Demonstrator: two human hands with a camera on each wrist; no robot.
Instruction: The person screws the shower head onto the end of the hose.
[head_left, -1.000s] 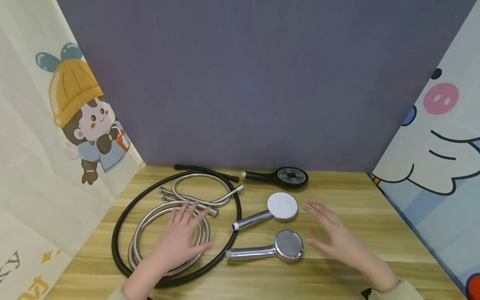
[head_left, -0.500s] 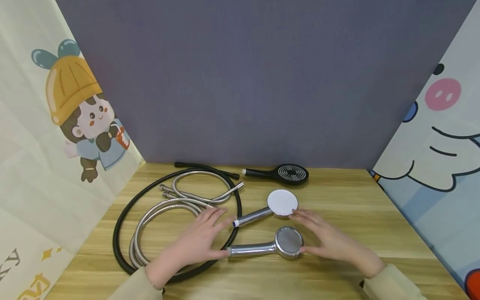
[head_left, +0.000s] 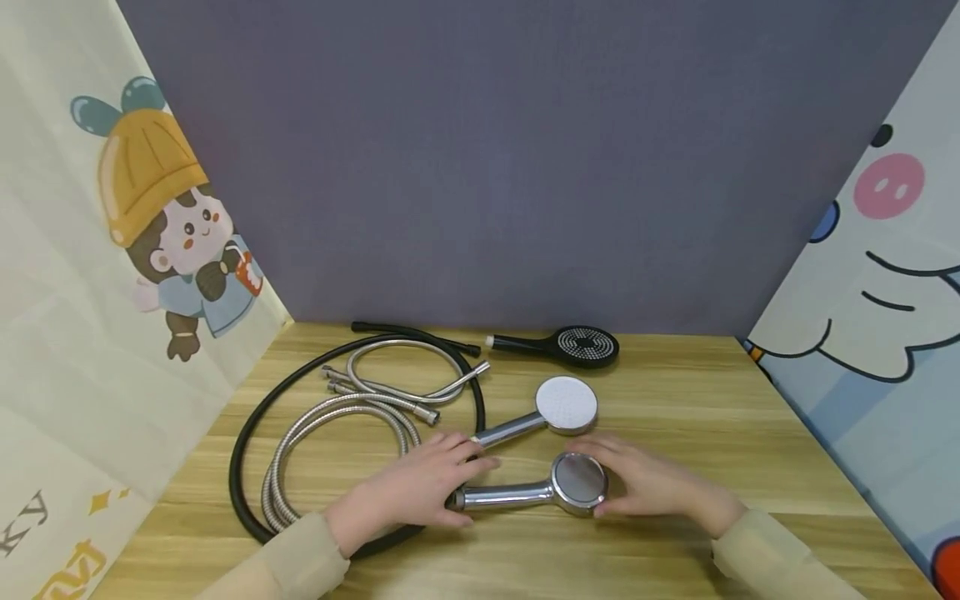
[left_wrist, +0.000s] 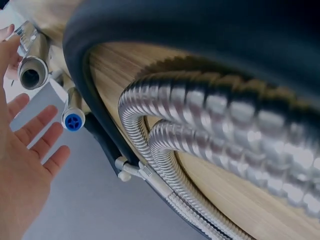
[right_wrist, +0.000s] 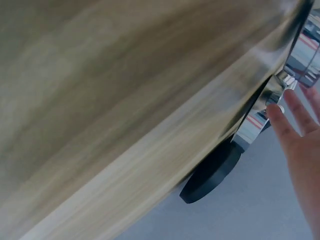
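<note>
In the head view, a chrome shower head [head_left: 579, 481] with a grey face lies nearest the front, its handle pointing left. My left hand [head_left: 423, 482] is spread over the threaded end of that handle; the left wrist view shows its fingers [left_wrist: 39, 127] extended beside the hollow handle end [left_wrist: 33, 73]. My right hand [head_left: 651, 479] reaches around the round end, thumb at the front rim and fingers behind, fairly straight in the right wrist view. Just behind lies a second chrome shower head [head_left: 566, 403] with a white face, its handle tip partly hidden by my left fingers.
At the back lies a black shower head [head_left: 586, 345]. Left of the shower heads, a black hose [head_left: 238, 454] loops around a coiled metal shower hose [head_left: 272, 467] and a thinner metal hose [head_left: 390, 342]. A grey panel [head_left: 480, 167] rises behind the wooden table [head_left: 720, 400].
My left hand has moved right from over the hoses to the handle end. My right hand has moved left to the round end of the nearest shower head. The shower heads have stayed put.
</note>
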